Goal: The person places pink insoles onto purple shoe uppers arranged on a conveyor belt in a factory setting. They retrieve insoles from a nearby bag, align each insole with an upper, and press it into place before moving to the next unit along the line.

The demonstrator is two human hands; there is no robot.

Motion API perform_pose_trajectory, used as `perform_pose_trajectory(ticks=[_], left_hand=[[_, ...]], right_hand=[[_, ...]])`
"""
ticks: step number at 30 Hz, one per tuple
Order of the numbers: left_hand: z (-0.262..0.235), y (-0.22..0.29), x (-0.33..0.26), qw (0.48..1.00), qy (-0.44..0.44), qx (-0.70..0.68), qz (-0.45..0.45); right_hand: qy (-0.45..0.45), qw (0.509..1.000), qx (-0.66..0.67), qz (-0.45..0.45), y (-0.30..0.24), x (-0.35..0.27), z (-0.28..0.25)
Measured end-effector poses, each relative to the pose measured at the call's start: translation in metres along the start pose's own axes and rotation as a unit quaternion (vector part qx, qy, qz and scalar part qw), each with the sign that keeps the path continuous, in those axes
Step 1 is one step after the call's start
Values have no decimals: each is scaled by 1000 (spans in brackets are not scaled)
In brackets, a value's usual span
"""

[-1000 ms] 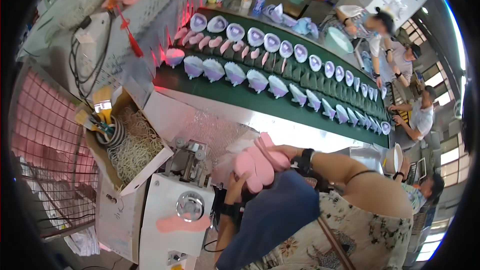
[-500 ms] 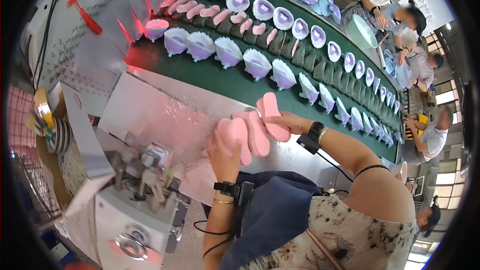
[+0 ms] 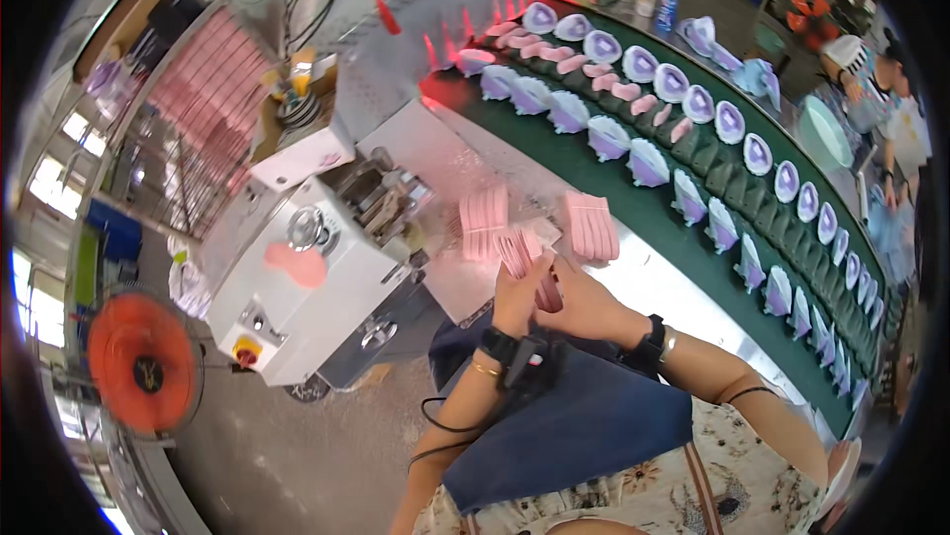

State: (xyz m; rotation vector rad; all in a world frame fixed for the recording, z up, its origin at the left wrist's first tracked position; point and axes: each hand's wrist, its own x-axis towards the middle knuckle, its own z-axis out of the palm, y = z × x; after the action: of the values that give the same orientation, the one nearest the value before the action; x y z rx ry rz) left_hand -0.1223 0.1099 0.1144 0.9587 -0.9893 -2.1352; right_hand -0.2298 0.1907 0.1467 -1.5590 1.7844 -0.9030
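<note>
Left hand (image 3: 517, 290) and right hand (image 3: 584, 302) closed together around a small bundle of pink insoles (image 3: 529, 263), held just above the near edge of the metal desk (image 3: 643, 283). Two more pink stacks on the desk just beyond: one (image 3: 484, 221) to the left, another (image 3: 592, 225) to the right, near the green conveyor belt (image 3: 633, 198). Rows of lilac shoe uppers (image 3: 648, 161) standing along the belt. White machine (image 3: 307, 283) close on the left, a pink cut-out (image 3: 295, 263) lying on its top. Orange fan (image 3: 142, 365) low at the far left. Another person (image 3: 871, 90) beyond the belt, well apart.
</note>
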Motion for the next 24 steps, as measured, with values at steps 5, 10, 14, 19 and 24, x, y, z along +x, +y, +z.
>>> perform_pose_trajectory(ticks=[5, 10, 14, 19, 24], left_hand=[[-46, -11, -15, 992, -21, -77, -96], [-36, -10, -25, 998, 19, -56, -26], [-31, -2, -28, 997, 32, 60, 45], [-46, 9, -36, 956, 53, 261, 127], [-30, 58, -54, 743, 164, 514, 397]], right_hand=[[-42, 938, 329, 102, 41, -21, 23], [-138, 758, 590, 240, 39, -13, 33], [-235, 649, 684, 236, 42, -3, 44], [-208, 644, 700, 228, 61, -1, 52], [-177, 659, 699, 215, 61, 3, 41]])
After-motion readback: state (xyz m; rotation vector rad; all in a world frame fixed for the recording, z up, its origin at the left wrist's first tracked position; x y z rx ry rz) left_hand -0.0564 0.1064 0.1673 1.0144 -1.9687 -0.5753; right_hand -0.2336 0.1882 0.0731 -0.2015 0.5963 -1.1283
